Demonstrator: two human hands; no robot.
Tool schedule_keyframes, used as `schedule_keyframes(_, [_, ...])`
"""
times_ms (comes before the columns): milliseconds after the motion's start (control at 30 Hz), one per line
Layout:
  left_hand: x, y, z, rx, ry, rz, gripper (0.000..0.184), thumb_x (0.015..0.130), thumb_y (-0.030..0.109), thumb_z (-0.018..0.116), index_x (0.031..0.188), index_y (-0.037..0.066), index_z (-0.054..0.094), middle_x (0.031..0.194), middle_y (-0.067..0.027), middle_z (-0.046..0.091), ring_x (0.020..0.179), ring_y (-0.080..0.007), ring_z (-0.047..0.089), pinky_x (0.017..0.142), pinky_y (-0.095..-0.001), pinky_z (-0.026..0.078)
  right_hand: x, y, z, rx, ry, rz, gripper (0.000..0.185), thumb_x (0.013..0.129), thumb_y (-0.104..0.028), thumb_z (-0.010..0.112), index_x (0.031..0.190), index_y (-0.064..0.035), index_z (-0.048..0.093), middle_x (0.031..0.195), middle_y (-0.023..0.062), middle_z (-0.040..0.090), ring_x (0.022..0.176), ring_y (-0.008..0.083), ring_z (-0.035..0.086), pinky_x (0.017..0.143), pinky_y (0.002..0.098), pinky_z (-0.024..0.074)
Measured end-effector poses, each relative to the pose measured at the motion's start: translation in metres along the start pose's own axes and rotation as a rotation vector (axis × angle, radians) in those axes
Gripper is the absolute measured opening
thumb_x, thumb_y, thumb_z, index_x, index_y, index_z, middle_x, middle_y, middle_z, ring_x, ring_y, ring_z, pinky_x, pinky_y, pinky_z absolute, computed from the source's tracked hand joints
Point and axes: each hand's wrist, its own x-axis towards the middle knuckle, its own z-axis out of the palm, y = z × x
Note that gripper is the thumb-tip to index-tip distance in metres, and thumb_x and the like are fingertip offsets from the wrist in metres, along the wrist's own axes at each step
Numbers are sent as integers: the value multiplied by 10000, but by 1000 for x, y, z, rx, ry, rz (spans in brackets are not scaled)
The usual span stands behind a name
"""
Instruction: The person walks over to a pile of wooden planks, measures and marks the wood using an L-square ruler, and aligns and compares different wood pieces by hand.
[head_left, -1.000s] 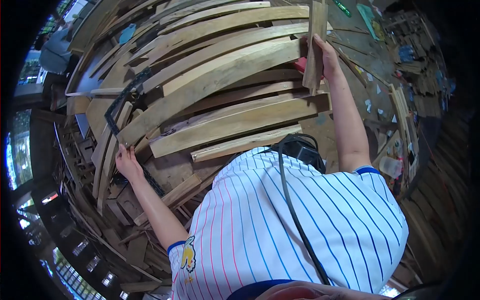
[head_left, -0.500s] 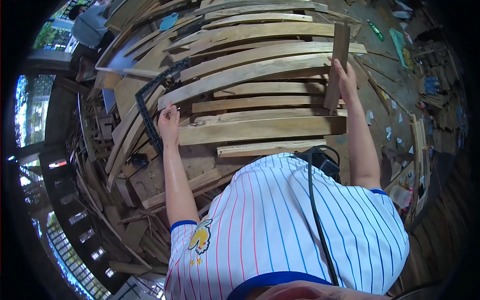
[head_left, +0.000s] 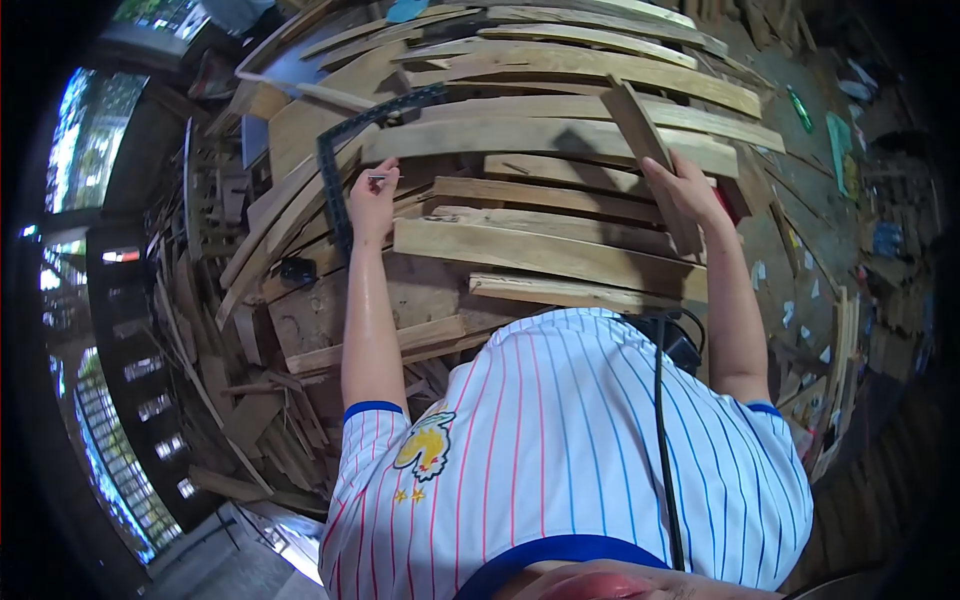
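From here I can read no word, number or label anywhere. The striped shirt (head_left: 590, 430) bears a picture emblem (head_left: 425, 448), a yellow bird-like figure with two small stars (head_left: 410, 496) below it, without legible lettering.

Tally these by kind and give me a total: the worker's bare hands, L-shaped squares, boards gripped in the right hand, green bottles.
Bare hands: 2 (left hand, right hand)
L-shaped square: 1
Dark board gripped in the right hand: 1
Green bottle: 1
Total: 5
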Motion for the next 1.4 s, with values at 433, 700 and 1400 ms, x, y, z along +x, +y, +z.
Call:
schedule_keyframes(433, [-111, -67, -123, 384, 419, -388, 532, 1074, 487, 502, 1019, -33, 597, 868, -112, 621, 835, -244, 648, 769, -374, 529, -49, -75, 23, -70, -28, -215, 419, 950, -308, 706, 1188, 21, 601, 920, 200, 689, 824, 316, 656, 777, 395, 525])
schedule_keyframes(700, [-108, -72, -77, 808, 483, -168, 448, 793, 265, 853, 965, 4, 531, 914, -222, 649, 914, -445, 642, 848, -496, 501, -55, -92, 78, -518, -316, -530, 450, 846, -348, 780, 1069, -2, 600, 1126, 183, 589, 1076, 386, 618, 907, 463, 531])
schedule_keyframes(1400, [-104, 196, -51, 596, 145, 223, 503, 772, -22, 833, 1226, 41, 624, 1007, -16, 614, 865, -111, 588, 777, -246, 508, -92, -140, -22, -520, 1027, -937, 677, 829, -320, 813, 1432, -199, 530, 1336, 105, 576, 1187, 286, 573, 1030, 427, 460])
